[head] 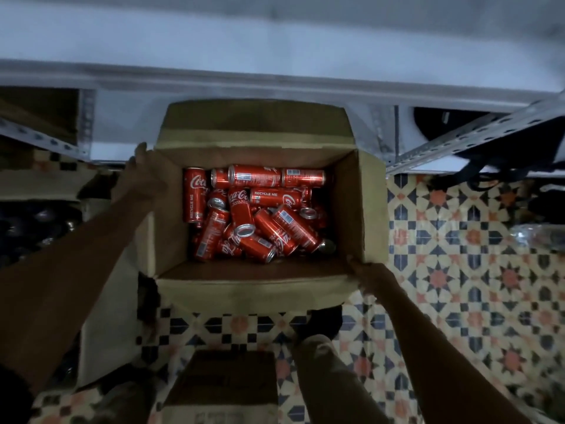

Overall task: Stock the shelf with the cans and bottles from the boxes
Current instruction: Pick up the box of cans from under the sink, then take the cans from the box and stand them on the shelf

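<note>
**Open carton of red cans, both hands on its edges**

Head view. A corrugated cardboard box point(260, 280) sits open on the patterned tile floor point(458, 270), all four flaps folded outward, directly in front of a grey metal shelf point(275, 78) whose slotted angle-iron uprights show at left and right.

Inside lie red cans point(253, 215), slim aluminium cylinders with silver ends, in a loose heap on the box bottom. Long axes are mixed: the row along the far wall lies left-to-right; one can at the left wall runs near-to-far, parallel to that wall; those in the middle lie diagonally, several with silver tops tilted toward the camera. None can be seen standing upright.

Left hand point(143, 172) lies against the box's left flap near the far corner, fingers extended along the cardboard; whether the thumb hooks the edge, I cannot tell. Right hand point(367, 273) grips the near right corner, fingers curled over the flap edge.

A second cardboard box point(220, 390) lies on the floor nearer the person. Tiles are glossy, with geometric star motifs in cream, navy and orange.
</note>
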